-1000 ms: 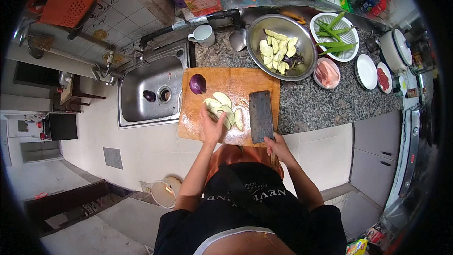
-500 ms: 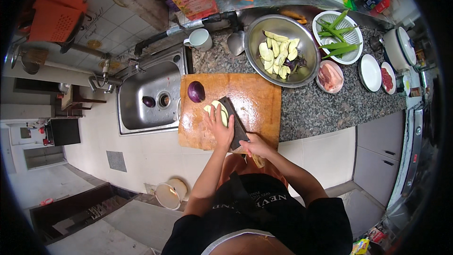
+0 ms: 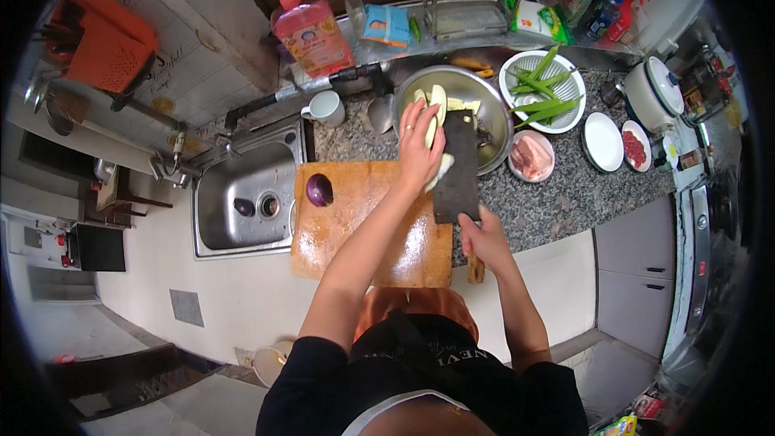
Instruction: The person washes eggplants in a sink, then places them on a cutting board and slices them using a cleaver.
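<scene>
My right hand (image 3: pixel 488 241) grips the wooden handle of a cleaver (image 3: pixel 457 178), its dark, broad blade reaching over the near rim of a steel bowl (image 3: pixel 505 144). Pale eggplant slices (image 3: pixel 438 101) are pressed against the blade by my left hand (image 3: pixel 421 149), which is at the bowl's left side. The slices show past its fingers and along the blade's left edge. More slices lie inside the bowl, mostly hidden by hand and blade. On the wooden cutting board (image 3: pixel 347 234) sits a purple eggplant piece (image 3: pixel 320 190), away from both hands.
Left of the board, a steel sink (image 3: pixel 211 226) holds another eggplant piece (image 3: pixel 244 207). A white mug (image 3: pixel 326 107) and a spatula (image 3: pixel 380 114) stand behind the board. To the right are a white colander (image 3: pixel 513 90) of green pods, a meat bowl (image 3: pixel 532 157) and a white dish (image 3: pixel 603 142).
Both hands have moved forward from the board to the bowl, bringing the cleaver and the eggplant slices along. The purple eggplant piece stays on the board. The view has shifted slightly.
</scene>
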Available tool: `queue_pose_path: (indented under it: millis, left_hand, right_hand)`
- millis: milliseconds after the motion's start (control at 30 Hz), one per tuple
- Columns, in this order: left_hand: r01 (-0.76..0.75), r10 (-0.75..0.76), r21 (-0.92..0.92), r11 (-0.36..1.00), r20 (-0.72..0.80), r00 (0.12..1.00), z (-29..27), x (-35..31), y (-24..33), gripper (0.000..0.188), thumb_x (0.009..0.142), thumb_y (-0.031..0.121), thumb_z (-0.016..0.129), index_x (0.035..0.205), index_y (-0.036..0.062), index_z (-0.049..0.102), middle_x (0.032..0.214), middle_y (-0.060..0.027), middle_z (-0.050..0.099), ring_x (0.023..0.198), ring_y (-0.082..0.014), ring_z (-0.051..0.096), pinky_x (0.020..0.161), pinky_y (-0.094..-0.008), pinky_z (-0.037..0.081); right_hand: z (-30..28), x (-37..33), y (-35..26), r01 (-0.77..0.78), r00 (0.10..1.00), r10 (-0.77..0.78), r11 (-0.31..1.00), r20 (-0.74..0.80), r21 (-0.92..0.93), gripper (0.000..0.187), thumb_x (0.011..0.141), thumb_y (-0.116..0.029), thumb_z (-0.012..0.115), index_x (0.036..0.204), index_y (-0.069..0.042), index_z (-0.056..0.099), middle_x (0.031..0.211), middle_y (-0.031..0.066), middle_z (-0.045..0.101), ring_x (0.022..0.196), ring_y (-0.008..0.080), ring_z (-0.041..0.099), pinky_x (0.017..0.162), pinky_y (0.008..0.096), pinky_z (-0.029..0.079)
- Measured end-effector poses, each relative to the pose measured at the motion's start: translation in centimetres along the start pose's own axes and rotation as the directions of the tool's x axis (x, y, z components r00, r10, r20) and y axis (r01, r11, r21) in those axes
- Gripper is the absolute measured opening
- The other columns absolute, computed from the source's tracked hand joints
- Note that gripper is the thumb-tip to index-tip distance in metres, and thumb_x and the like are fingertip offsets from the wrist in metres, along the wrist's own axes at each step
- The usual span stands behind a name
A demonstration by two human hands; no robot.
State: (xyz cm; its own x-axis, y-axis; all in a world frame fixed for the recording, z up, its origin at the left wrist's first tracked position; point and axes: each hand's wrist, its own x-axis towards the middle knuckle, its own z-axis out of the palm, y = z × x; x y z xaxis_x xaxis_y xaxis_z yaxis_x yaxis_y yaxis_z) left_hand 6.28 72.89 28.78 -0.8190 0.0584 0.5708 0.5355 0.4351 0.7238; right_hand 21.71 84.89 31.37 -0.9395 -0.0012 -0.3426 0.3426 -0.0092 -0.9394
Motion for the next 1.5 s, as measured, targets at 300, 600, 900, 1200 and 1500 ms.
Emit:
queue_pose_path:
  millis: [300,600,900,1200,1500]
  left_hand:
    - [0.283,-0.3,0.118,0.952,0.162,0.94,3.6,0.5,-5.5,0.025,0.084,0.011,0.048,0.107,0.0088,0.059,0.101,-0.0213,0.059,0.098,-0.0364,0.055,0.084,-0.0395,0.044]
    - [-0.031,-0.094,0.43,0.902,0.267,0.959,-0.2,-0.8,-5.3,0.017,0.074,0.011,0.063,0.091,0.009,0.065,0.105,-0.0133,0.059,0.103,-0.0295,0.051,0.086,-0.0356,0.042]
    - [0.373,-0.406,0.561,0.739,-0.071,0.911,-12.4,-7.5,-12.4,0.065,0.066,0.017,0.072,0.124,0.0142,0.043,0.124,-0.0224,0.038,0.117,-0.0379,0.031,0.1,-0.0449,0.026]
    - [0.464,-0.586,0.541,0.701,0.066,0.808,-18.8,-10.8,-13.5,0.053,0.059,0.023,0.069,0.109,0.0129,0.055,0.116,-0.0161,0.045,0.109,-0.0355,0.039,0.097,-0.0421,0.028]
    - [0.523,-0.56,0.209,0.827,0.218,0.799,-20.7,-17.5,-8.6,0.045,0.075,0.018,0.067,0.113,0.0026,0.05,0.107,-0.0182,0.047,0.099,-0.0345,0.044,0.087,-0.0405,0.037]
  right_hand:
    - [-4.4,-3.1,2.1,-0.094,0.962,0.155,0.961,-0.227,0.259,0.012,0.088,-0.014,0.051,0.08,-0.008,0.044,0.051,0.0,0.042,0.038,0.0108,0.042,0.037,0.0252,0.037]
    - [-1.5,-1.8,3.6,-0.136,0.985,0.157,0.963,-0.074,0.233,0.014,0.089,-0.014,0.051,0.079,-0.006,0.046,0.051,0.0011,0.044,0.04,0.0107,0.044,0.037,0.0243,0.035]
    - [1.7,-4.5,3.1,-0.147,0.986,0.156,0.979,-0.057,0.138,0.01,0.089,-0.012,0.049,0.084,-0.003,0.048,0.05,0.0006,0.044,0.04,0.0085,0.043,0.037,0.0246,0.037]
    - [9.5,-4.6,4.9,-0.17,0.979,0.183,0.976,0.089,-0.136,0.014,0.088,-0.013,0.05,0.094,0.0,0.049,0.056,0.0031,0.049,0.043,0.0104,0.048,0.041,0.0255,0.039]
    - [16.0,-3.2,8.6,0.152,0.984,-0.16,0.574,0.072,-0.805,0.025,0.083,-0.015,0.048,0.106,-0.003,0.047,0.068,0.0236,0.057,0.059,0.042,0.055,0.053,0.0504,0.043]
